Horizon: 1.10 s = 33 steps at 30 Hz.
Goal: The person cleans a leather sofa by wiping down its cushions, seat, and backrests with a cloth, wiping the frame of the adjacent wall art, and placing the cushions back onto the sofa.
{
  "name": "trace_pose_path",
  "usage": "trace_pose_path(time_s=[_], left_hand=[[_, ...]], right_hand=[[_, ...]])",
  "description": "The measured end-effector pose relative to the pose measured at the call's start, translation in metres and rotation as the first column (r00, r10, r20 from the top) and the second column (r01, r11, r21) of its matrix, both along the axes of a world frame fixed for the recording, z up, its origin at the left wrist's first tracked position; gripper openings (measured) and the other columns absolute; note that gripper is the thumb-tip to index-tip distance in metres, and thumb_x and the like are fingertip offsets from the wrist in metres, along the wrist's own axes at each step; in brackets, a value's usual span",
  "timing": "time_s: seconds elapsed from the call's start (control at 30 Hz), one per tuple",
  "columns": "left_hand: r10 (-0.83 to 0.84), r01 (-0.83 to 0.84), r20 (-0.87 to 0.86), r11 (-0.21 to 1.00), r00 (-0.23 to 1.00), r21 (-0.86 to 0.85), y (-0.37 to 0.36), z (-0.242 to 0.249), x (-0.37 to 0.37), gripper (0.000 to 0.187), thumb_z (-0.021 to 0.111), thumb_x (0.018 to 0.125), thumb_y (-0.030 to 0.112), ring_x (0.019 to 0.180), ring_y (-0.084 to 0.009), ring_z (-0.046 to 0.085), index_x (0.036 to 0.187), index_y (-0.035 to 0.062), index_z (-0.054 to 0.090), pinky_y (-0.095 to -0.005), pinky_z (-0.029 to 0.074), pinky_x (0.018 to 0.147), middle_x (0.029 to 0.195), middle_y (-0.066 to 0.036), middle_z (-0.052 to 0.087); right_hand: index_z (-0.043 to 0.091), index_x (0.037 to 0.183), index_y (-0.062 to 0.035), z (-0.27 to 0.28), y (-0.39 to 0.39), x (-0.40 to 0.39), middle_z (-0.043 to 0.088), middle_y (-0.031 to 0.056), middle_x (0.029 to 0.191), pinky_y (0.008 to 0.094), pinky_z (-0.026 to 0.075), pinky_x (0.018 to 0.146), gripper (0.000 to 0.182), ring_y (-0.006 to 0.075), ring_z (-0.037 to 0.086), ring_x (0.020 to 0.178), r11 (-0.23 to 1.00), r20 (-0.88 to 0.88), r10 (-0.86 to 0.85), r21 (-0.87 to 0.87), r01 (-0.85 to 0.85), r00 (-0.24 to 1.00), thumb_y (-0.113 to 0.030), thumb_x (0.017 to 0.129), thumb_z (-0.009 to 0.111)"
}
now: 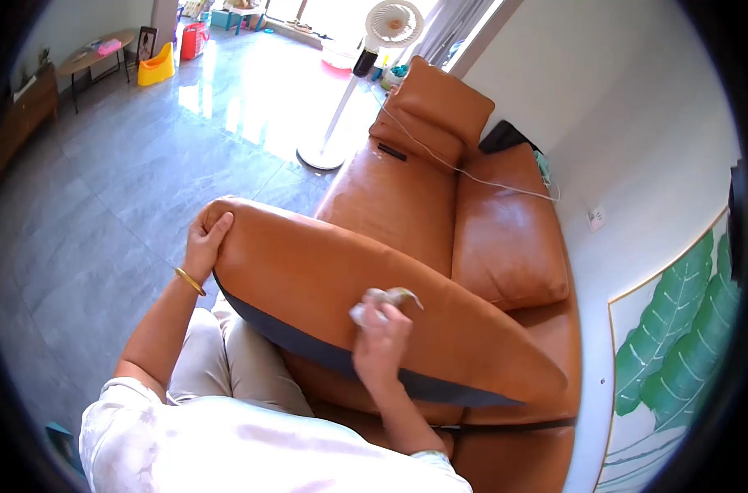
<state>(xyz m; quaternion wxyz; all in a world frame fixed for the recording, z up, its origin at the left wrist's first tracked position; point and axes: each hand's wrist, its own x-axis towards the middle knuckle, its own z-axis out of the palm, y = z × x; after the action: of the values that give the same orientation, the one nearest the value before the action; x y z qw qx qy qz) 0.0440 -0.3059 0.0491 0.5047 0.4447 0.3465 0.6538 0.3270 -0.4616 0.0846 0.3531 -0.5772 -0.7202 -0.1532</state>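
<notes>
An orange-brown leather sofa cushion [308,255] is tilted up in front of me, with dark fabric along its lower side. My left hand [209,236] grips its upper left corner, thumb on the leather face and fingers out of sight behind. A gold bangle circles that wrist. My right hand [381,335] is closed around a crumpled whitish cloth [379,301] at the middle of the cushion's face. The hand is slightly blurred. Beneath and beyond the cushion lies the matching sofa [398,197].
A white standing fan [393,26] rises beside the sofa, and a white cord [489,182] crosses the backrest. On the sofa seat lies a dark flat object [392,151]. Leaf artwork [678,329] stands at right. Far left are a small table [94,56] and a yellow potty-like seat [157,67].
</notes>
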Motion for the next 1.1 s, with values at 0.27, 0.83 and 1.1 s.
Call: trace_pose_path(time_s=[0.27,0.83,1.1], left_hand=[[-0.084,0.092,-0.040,0.958,0.996,0.271,-0.010,0.060,0.036,0.020,0.060,0.091,0.008,0.092,-0.0082,0.059,0.109,-0.0013,0.063,-0.0232,0.048,0.081,0.099,-0.002,0.066],[-0.335,0.330,-0.007,0.923,0.942,0.196,0.209,0.045,0.080,0.052,0.041,0.092,0.050,0.105,-0.0384,0.055,0.107,0.0039,0.060,-0.0461,0.042,0.086,0.107,-0.020,0.061],[-0.280,0.373,-0.490,0.923,0.826,0.101,0.199,0.031,0.096,0.061,0.069,0.073,0.059,0.100,-0.0307,0.057,0.103,0.0064,0.062,-0.0419,0.039,0.090,0.098,-0.010,0.064]], right_hand=[[0.058,0.120,-0.0092,0.051,0.051,-0.040,0.056,0.0111,0.120,0.0432,0.042,0.087,0.033,0.0290,0.054,0.105,0.986,0.206,0.068,0.135,-0.097,0.976,-0.008,0.087,0.055],[0.053,0.123,-0.0033,0.083,0.313,-0.110,0.053,0.0172,0.124,0.0479,0.036,0.099,0.034,0.0378,0.048,0.117,0.991,0.423,0.117,-0.113,-0.075,0.899,-0.016,0.092,0.050],[0.059,0.117,-0.0094,0.083,0.299,-0.063,0.058,0.0099,0.106,0.0439,0.047,0.078,0.034,0.0304,0.056,0.094,0.911,0.473,0.062,-0.387,0.144,0.879,-0.023,0.086,0.057]])
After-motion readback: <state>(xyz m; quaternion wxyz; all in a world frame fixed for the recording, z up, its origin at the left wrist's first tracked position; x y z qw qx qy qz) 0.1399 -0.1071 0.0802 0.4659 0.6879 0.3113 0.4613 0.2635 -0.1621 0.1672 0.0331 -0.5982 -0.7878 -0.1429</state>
